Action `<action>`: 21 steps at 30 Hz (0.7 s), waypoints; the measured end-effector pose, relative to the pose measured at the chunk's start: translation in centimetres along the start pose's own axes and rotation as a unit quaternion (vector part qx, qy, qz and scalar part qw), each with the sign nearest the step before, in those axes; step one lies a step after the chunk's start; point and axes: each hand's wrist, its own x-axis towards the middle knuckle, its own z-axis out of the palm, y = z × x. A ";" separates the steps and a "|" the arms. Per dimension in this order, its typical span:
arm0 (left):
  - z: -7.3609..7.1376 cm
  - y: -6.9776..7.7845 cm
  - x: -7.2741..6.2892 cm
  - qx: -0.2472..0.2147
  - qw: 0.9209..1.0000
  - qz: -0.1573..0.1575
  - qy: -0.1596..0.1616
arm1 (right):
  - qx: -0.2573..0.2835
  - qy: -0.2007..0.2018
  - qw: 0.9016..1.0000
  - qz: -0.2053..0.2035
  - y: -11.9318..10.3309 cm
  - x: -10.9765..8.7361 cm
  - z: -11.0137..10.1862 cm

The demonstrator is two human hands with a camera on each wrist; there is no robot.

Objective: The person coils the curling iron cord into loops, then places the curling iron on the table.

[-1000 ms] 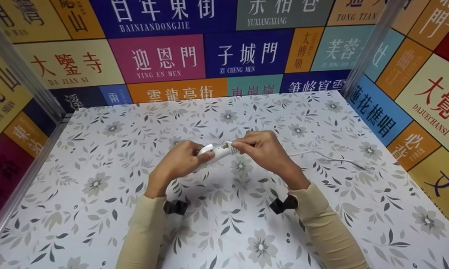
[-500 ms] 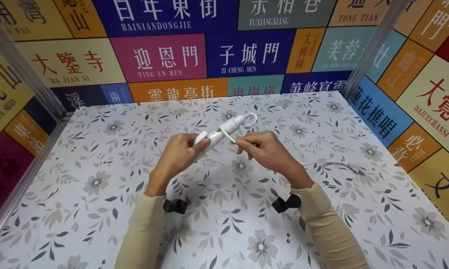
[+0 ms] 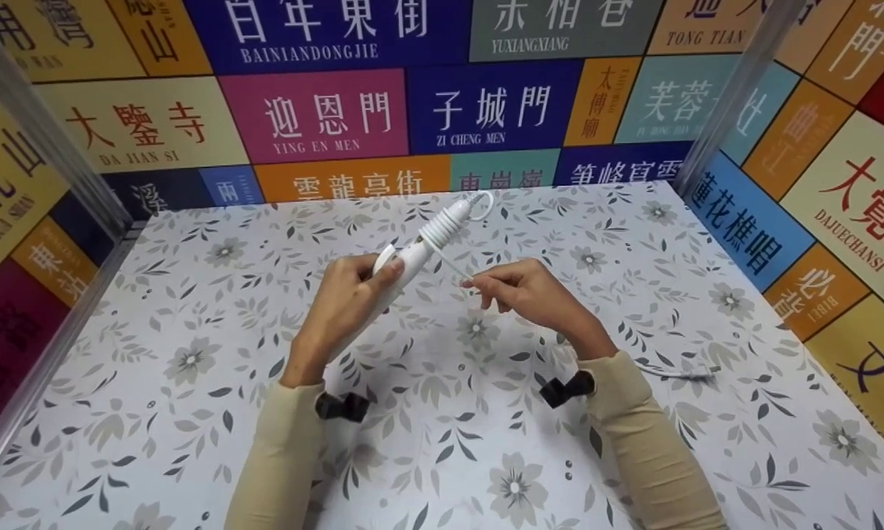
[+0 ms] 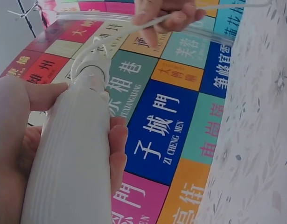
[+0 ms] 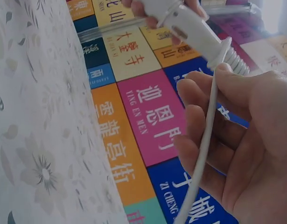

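Plainly, the left hand [image 3: 346, 298] holds a white appliance [image 3: 410, 263] above the surface [image 3: 412, 449], its fingers curled round the body with the thumb on one side. The appliance is tilted, its coiled end pointing away from the person and towards the right, and the left wrist view shows fine ridges running along its handle. A white lever [image 3: 385, 258] stands out from its side, just beside the left thumb.

White cord [image 3: 449, 261] is wound in several close turns round the far part of the appliance, and a loop of it stands out beyond the tip. From these turns a straight length runs down to the right hand [image 3: 522, 291], whose thumb and forefinger pinch it. The other right fingers are loosely bent, and in the right wrist view the cord passes across them and hangs down past the palm. The two hands are apart, with the straight length between them. Another stretch of white cord lies on the surface beyond the right forearm, its end too small to make out.

Both arms wear tan sleeves [image 3: 276, 456], and a black device [image 3: 344, 406] sits at the inner side of each wrist. The surface is white, printed with grey flowers and leaves. Behind it stands a wall [image 3: 313, 114] of coloured panels with large characters and Latin lettering, among them a pink one reading YING EN MEN and a blue one reading ZI CHENG MEN
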 end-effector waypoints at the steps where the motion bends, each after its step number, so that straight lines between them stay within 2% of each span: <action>1: 0.0 0.1 0.0 -0.005 1.000 0.001 -0.004 | -0.001 0.003 1.000 0.009 0.3 0.1 -0.1; 7: -0.2 0.4 -0.2 -0.019 0.999 0.002 -0.037 | -0.017 0.041 0.997 0.056 1.6 0.2 -0.3; 13: 0.0 0.5 -0.3 -0.013 0.998 0.020 -0.065 | -0.036 0.078 0.994 0.061 1.9 0.4 0.0; 16: 0.1 0.5 -0.4 -0.012 0.996 0.016 -0.081 | -0.046 0.103 0.991 0.067 2.0 0.5 0.3; 21: 0.4 0.5 -0.5 0.020 0.995 0.014 -0.101 | -0.061 0.138 0.984 0.094 2.1 0.8 0.8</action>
